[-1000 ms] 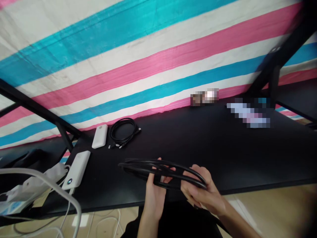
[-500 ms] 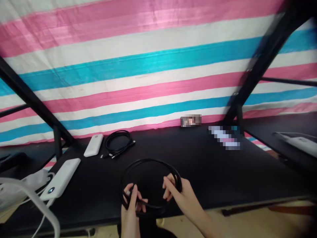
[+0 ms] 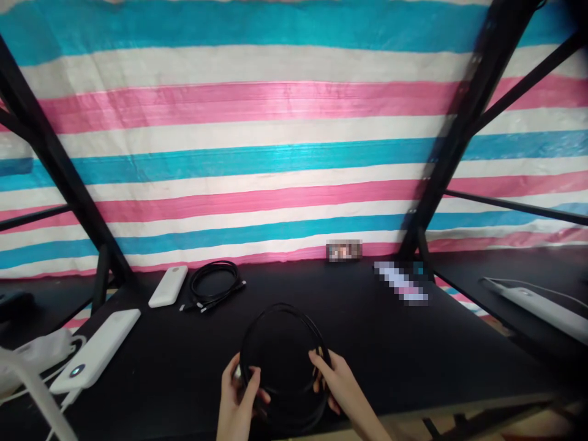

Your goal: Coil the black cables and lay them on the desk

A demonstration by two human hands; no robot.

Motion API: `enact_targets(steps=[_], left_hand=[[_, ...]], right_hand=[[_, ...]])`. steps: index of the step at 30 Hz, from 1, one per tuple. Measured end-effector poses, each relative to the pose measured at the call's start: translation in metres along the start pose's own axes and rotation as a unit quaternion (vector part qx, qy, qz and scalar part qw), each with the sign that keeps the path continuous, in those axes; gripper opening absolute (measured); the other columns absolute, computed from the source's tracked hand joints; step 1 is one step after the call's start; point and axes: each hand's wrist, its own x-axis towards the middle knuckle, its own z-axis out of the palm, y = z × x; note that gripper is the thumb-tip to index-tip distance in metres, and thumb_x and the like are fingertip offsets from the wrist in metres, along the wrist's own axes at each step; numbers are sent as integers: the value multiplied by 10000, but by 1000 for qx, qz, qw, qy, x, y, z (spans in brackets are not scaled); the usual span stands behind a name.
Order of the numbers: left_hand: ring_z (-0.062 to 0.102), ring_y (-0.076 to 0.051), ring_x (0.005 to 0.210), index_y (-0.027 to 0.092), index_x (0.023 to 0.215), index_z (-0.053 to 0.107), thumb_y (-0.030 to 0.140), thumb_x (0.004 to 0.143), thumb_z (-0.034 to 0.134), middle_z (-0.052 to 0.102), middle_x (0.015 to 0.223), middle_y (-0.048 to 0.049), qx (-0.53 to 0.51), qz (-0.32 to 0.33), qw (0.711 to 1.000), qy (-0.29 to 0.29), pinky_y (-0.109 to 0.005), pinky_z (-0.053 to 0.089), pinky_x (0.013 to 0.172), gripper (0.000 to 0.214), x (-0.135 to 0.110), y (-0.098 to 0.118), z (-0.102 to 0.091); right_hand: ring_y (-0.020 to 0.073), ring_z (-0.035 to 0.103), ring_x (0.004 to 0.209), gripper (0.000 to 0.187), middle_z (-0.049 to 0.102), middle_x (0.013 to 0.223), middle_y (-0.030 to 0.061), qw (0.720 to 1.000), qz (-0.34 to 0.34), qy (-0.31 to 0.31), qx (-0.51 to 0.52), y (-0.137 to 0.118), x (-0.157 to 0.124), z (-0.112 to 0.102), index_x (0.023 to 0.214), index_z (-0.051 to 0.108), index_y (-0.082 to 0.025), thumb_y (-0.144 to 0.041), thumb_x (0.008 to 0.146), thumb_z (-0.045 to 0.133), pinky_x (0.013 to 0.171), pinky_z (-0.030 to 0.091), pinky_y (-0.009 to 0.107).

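A black cable wound into a round coil [image 3: 282, 318] stands over the near edge of the black table [image 3: 413, 349]. My left hand [image 3: 239, 395] pinches the coil's left side with thumb and fingers. On the coil's right side my right hand [image 3: 333, 386] has its fingers curled round the strands. Both hands hold the loop up so that it faces me.
A second coiled black cable [image 3: 214, 285] lies at the back left beside a white power bank [image 3: 168, 286]. A larger white power bank [image 3: 96, 357] with a lit dot lies at the left edge. Black frame posts rise on both sides, and a white power strip [image 3: 535, 304] is at the right.
The coil has turned from lying flat to standing upright and round between my hands. My view has tilted up and levelled, and my hands have dropped lower in the picture.
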Motion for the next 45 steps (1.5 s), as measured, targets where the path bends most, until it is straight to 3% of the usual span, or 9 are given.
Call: enact_targets(steps=[5, 10, 14, 21, 24, 28, 33, 40, 45], left_hand=[[652, -166, 717, 187, 1144, 445, 378, 591, 769, 639, 933, -75, 21, 77, 997, 5, -268, 515, 663, 669, 31, -22, -13], [511, -263, 1152, 213, 1273, 402, 420, 775, 578, 554, 1201, -138, 205, 137, 968, 40, -435, 376, 984, 567, 40, -36, -18], [343, -306, 1291, 210, 1324, 389, 398, 881, 387, 433, 1361, -137, 448, 255, 848, 124, -556, 242, 1030, 482, 30, -30, -18], [143, -336, 1365, 186, 1068, 634, 99, 875, 256, 435, 1374, -140, 586, 440, 680, 8, -593, 264, 991, 433, 31, -41, -30], [243, -309, 1344, 205, 1132, 601, 147, 886, 311, 454, 1366, -114, 585, 424, 691, -3, -565, 269, 1013, 386, 33, -42, -32], [312, -235, 1320, 227, 1297, 457, 281, 912, 344, 453, 1368, -76, 554, 335, 762, -19, -493, 290, 1048, 405, 30, -31, -28], [336, -213, 1305, 287, 1246, 511, 335, 917, 337, 439, 1375, -46, 500, 261, 821, -89, -461, 325, 1043, 375, 32, -15, -15], [295, -192, 1320, 299, 1241, 512, 351, 919, 329, 408, 1393, -33, 498, 240, 817, -164, -444, 270, 1079, 374, 39, -12, 9], [292, -193, 1320, 286, 1274, 478, 370, 922, 313, 391, 1402, -42, 491, 227, 828, -145, -448, 257, 1085, 398, 38, -15, 9]], right_hand=[[25, 389, 259, 382, 609, 624, 4, 1000, -20, 5, 23, 6, 7, -1, 803, 515, -150, -529, 754, 511, 241, 212, 143], [36, 410, 260, 408, 610, 651, -2, 999, -23, 22, 33, 7, 21, -2, 918, 558, -144, -502, 724, 547, 239, 284, 161], [34, 421, 269, 369, 642, 703, 16, 998, -45, 32, 26, -1, 38, -6, 958, 569, -138, -446, 758, 533, 243, 306, 158], [16, 391, 277, 219, 689, 757, 40, 997, -66, 17, -29, -28, 99, -15, 837, 632, -128, -317, 806, 526, 257, 305, 151], [15, 392, 279, 206, 700, 763, 53, 995, -70, 44, -48, -36, 134, -17, 774, 632, -124, -287, 819, 515, 263, 313, 149], [36, 451, 289, 171, 697, 697, 47, 990, -96, 70, -70, -43, 172, -15, 743, 630, -124, -240, 809, 523, 281, 348, 144], [45, 459, 269, 130, 670, 582, 12, 980, -147, 95, -92, -52, 195, -11, 680, 618, -137, -211, 770, 560, 290, 354, 136], [55, 465, 265, 96, 678, 604, 8, 976, -165, 115, -85, -52, 200, -11, 767, 613, -142, -194, 759, 532, 280, 363, 146], [53, 489, 289, 167, 696, 697, 25, 976, -163, 125, -70, -50, 201, -12, 878, 617, -132, -180, 772, 497, 293, 390, 150]])
